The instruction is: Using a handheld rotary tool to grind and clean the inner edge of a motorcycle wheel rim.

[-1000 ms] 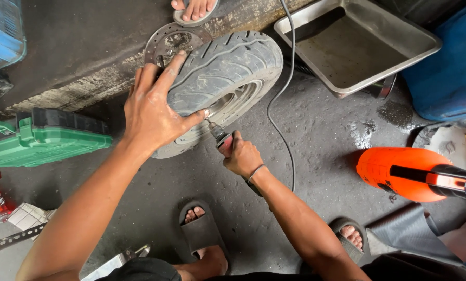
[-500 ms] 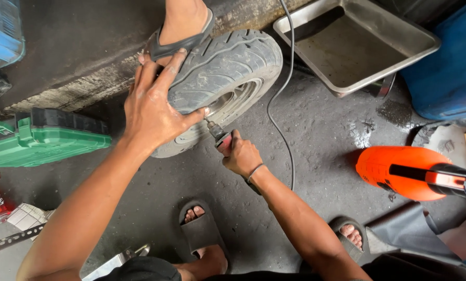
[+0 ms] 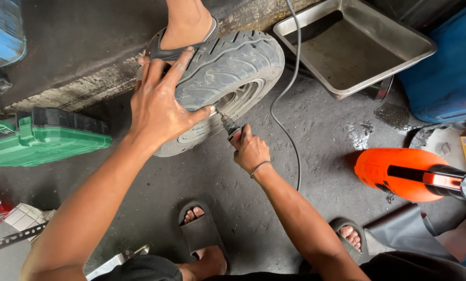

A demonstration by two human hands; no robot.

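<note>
Left hand spread wide bracing a small tyre; right hand, at its 5 o'clock, grips a valve tool that could slip toward the thumb.

Bare floor lies open right of the tyre; a cable crosses it.

Someone's foot in a dark sandal, a sec ago just toes at the top edge, is now pressing down on the grey tyre, beside the left hand. That foot is now covering the metal disc seen earlier behind the tyre.
</note>
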